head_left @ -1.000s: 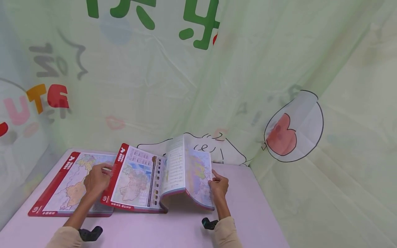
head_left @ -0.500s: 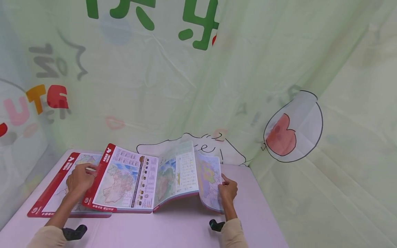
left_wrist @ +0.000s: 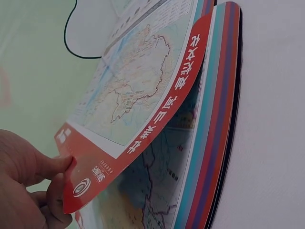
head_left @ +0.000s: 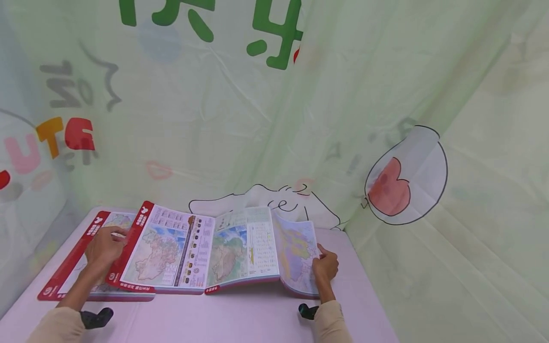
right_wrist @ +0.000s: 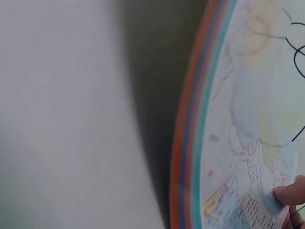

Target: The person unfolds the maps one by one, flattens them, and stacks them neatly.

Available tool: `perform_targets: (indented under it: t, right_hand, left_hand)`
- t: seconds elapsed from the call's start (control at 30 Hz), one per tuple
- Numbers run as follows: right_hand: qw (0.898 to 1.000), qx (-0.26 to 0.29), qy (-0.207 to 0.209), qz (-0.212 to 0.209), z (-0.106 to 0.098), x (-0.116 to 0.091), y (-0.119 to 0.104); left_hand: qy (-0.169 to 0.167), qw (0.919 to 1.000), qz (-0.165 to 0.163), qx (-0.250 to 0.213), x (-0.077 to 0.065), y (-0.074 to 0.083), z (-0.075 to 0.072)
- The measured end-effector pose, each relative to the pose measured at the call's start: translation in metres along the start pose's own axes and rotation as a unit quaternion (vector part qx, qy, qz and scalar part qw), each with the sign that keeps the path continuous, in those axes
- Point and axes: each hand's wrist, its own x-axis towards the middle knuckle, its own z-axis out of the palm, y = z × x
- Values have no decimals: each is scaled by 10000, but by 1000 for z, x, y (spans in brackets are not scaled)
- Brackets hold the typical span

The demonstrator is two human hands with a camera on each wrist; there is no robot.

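Note:
A folding map with a red left border (head_left: 160,252) is spread across the table. Its left panel slopes down to a valley fold, and its middle panel (head_left: 244,247) rises into a ridge before dropping to the right panel (head_left: 296,252). At the red border, my left hand (head_left: 103,247) pinches the edge; the left wrist view shows thumb and finger on the red corner (left_wrist: 88,186). My right hand (head_left: 326,264) grips the right panel's outer edge, thumb on top, also seen in the right wrist view. Beneath the left side lies a second map (head_left: 64,271), partly covered.
The pink-white table (head_left: 223,319) backs onto a pale green printed curtain (head_left: 193,143), close behind the map's far edge. More curtain hangs at the right. Dark wrist-worn devices (head_left: 96,318) sit on both wrists.
My hands have moved apart, left hand leftward and right hand rightward. The folding map has stretched wider, its middle panel has come down flatter, and it covers less of the second map.

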Motion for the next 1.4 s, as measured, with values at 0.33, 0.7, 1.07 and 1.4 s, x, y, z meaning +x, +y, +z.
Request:
perform_targets:
  t: [0.33,0.7,1.07,1.4]
  right_hand:
    - [9999,-115,11,86,5,20,20]
    - [9996,-215,153,71,3,31,28]
    - [9996,-234,-19,176,5,35,40]
    - [9974,-677,247,88,8,26,45]
  left_hand:
    - [-62,10000,-8,-16,7,-6,-5]
    - [-263,9997,-27,1,15,-20,-8]
    - [-229,9996,8,138,13,-30,-5]
    - [501,9972,327,458,5,-28,7]
